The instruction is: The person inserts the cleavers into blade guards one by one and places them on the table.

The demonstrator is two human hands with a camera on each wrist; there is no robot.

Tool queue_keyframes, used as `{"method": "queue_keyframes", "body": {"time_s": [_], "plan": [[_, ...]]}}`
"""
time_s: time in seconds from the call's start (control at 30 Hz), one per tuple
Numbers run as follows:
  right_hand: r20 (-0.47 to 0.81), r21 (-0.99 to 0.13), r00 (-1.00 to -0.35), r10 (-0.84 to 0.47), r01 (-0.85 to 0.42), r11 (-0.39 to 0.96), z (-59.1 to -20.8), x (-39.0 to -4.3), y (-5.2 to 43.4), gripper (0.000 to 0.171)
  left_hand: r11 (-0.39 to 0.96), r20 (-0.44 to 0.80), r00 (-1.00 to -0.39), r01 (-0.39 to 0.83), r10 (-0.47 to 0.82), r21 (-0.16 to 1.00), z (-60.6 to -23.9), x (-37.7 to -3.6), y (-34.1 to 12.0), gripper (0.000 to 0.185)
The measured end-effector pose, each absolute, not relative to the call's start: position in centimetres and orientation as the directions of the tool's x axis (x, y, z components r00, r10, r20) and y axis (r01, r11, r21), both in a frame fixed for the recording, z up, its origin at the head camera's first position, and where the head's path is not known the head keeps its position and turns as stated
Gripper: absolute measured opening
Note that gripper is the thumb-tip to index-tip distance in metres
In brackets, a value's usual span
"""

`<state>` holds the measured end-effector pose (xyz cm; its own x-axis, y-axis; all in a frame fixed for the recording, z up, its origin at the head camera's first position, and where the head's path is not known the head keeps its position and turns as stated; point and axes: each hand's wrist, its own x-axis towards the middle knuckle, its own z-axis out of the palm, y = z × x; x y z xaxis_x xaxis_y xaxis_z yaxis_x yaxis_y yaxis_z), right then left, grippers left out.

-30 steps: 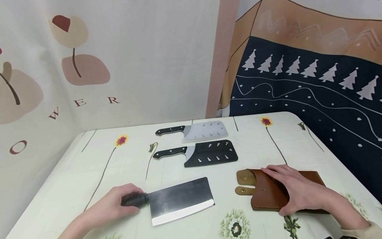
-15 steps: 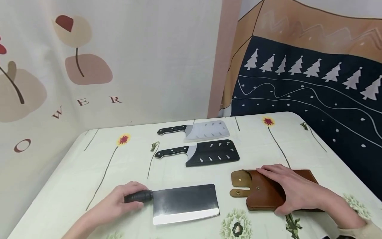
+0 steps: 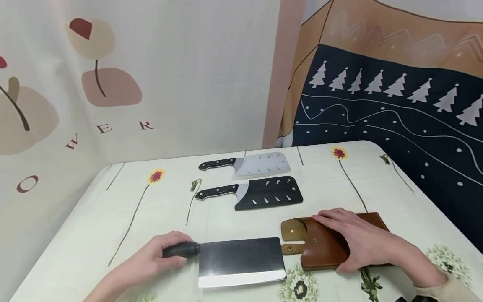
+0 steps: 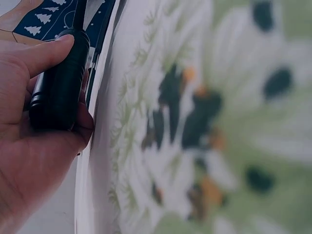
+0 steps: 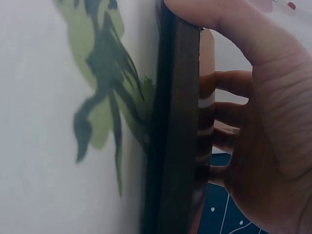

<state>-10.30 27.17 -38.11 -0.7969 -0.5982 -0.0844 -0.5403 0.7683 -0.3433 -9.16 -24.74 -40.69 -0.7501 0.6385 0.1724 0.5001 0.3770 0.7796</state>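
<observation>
A large cleaver [image 3: 241,262] lies with its bright cutting edge toward me, and my left hand [image 3: 158,253] grips its black handle [image 4: 58,87] between thumb and fingers. To its right is a brown leather knife sheath [image 3: 322,247], its two snap flaps folded open toward the blade. The blade's end stands right at those flaps. My right hand [image 3: 364,235] spans the sheath from above, thumb at the near edge and fingertips at the far one. In the right wrist view the sheath's dark side edge [image 5: 180,131] shows between thumb and fingers.
Behind lie two smaller cleavers with black riveted handles, one in a black slotted blade cover [image 3: 269,195], the other in a whitish cover [image 3: 262,164]. A flower-print cloth [image 3: 90,222] covers the table. Printed curtains [image 3: 200,84] hang at the back and sides.
The sheath has slid left with my right hand. The cleaver has moved right and swung level, so blade and flaps have come together. The two covered cleavers stay put.
</observation>
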Motion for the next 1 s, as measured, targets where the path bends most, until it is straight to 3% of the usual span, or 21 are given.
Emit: {"method": "queue_keyframes", "body": {"time_s": [1.0], "plan": [[-0.107,-0.415,-0.75,-0.652,-0.563,0.715,-38.0,-9.6,25.0,0.105,0.332,0.194,-0.75,0.489,0.633,0.807,-40.7,-9.2,-23.9,0.033]]}}
